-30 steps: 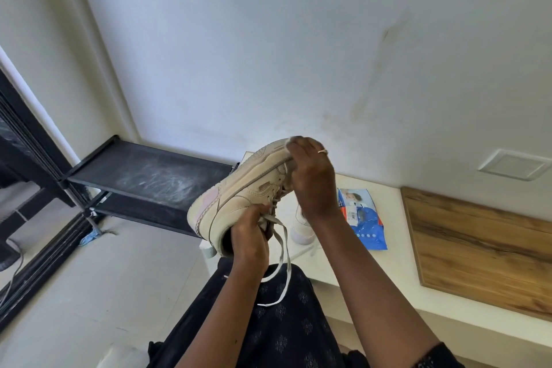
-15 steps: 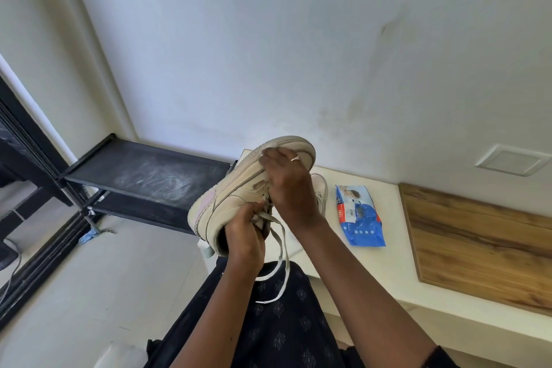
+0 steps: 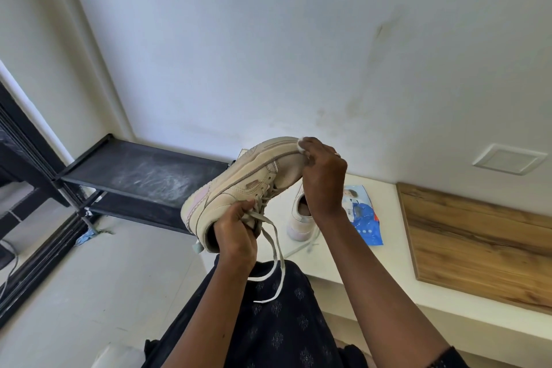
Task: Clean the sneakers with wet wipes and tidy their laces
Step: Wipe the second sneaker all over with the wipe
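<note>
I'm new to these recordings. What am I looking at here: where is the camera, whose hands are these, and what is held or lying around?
There is no machine here. A camera worn on a person's head looks forward and down at their two bare hands. The left hand grips a beige sneaker at its opening, and the loose laces hang down. The right hand pinches a white wet wipe against the shoe near its toe. On the white ledge behind are a second sneaker, partly hidden by the wrist, and a blue wipes pack, with a wooden panel beside them. A black shelf stands to the left.
</note>
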The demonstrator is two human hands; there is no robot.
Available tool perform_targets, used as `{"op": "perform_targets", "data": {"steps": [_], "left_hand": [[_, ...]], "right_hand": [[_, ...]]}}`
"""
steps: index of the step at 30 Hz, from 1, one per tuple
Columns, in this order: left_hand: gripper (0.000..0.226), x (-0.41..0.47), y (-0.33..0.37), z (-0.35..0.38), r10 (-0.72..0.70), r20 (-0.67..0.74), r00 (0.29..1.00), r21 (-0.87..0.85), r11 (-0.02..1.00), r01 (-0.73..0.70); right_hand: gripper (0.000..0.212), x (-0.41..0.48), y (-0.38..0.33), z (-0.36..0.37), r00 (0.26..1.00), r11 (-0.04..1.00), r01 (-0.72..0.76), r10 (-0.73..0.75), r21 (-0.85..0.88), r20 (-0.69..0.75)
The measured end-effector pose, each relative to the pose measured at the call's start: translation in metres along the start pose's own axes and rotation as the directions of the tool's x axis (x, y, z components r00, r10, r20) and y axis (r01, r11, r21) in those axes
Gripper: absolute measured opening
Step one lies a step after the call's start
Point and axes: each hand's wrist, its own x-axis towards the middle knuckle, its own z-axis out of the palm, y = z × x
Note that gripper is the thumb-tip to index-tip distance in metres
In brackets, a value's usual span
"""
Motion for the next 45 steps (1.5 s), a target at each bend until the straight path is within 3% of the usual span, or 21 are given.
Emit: {"op": "perform_targets", "data": {"steps": [6,11,17,19,23,25,28,31,36,41,45], "left_hand": [[0.023,0.010,0.006,-0.005,-0.153,-0.014,0.988,-0.185,0.972,0.148],[0.010,0.014,0.014,-0.007,-0.232,0.104,0.967,-0.388,0.886,0.254],[0.069,0.018,0.022,-0.017,-0.262,0.231,0.937,-0.458,0.820,0.342],[0.054,0.014,0.024,-0.016,-0.277,0.272,0.922,-0.436,0.818,0.375],[0.022,0.012,0.022,-0.012,-0.321,0.201,0.926,-0.509,0.773,0.379],[0.025,0.024,0.018,-0.017,-0.296,0.211,0.932,-0.561,0.744,0.363],[0.034,0.025,0.014,-0.018,-0.342,0.200,0.918,-0.476,0.786,0.396],[0.040,0.017,0.013,-0.015,-0.354,0.290,0.889,-0.404,0.797,0.449],[0.046,0.011,0.015,-0.010,-0.288,0.285,0.914,-0.377,0.843,0.383],[0.037,0.014,0.011,-0.011,-0.250,0.233,0.940,-0.324,0.891,0.317],[0.015,0.017,0.006,-0.005,-0.197,0.169,0.966,-0.224,0.946,0.232]], "right_hand": [[0.026,-0.012,0.007,0.010,0.962,0.964,-0.256,0.261,0.072,-0.079],[0.026,-0.039,-0.004,0.022,0.967,0.962,-0.245,0.251,0.119,-0.038],[0.028,-0.082,-0.019,0.040,0.976,0.952,-0.215,0.218,0.216,0.010],[0.029,-0.083,-0.020,0.041,0.983,0.962,-0.180,0.184,0.204,0.000],[0.032,-0.064,-0.021,0.034,0.994,0.993,-0.050,0.060,0.107,-0.094],[0.030,-0.046,-0.021,0.031,0.990,0.994,-0.026,0.039,0.102,-0.134],[0.024,-0.020,-0.018,0.031,0.987,0.996,0.020,-0.005,0.090,-0.161],[0.025,-0.013,-0.016,0.031,0.989,0.995,0.091,-0.086,0.032,-0.122],[0.035,-0.044,-0.010,0.028,0.966,0.967,0.254,-0.252,-0.028,0.061],[0.021,-0.038,-0.001,0.022,0.856,0.863,0.494,-0.460,-0.109,0.236],[0.029,-0.013,0.002,0.018,0.885,0.870,0.454,-0.415,-0.190,0.213]]}}
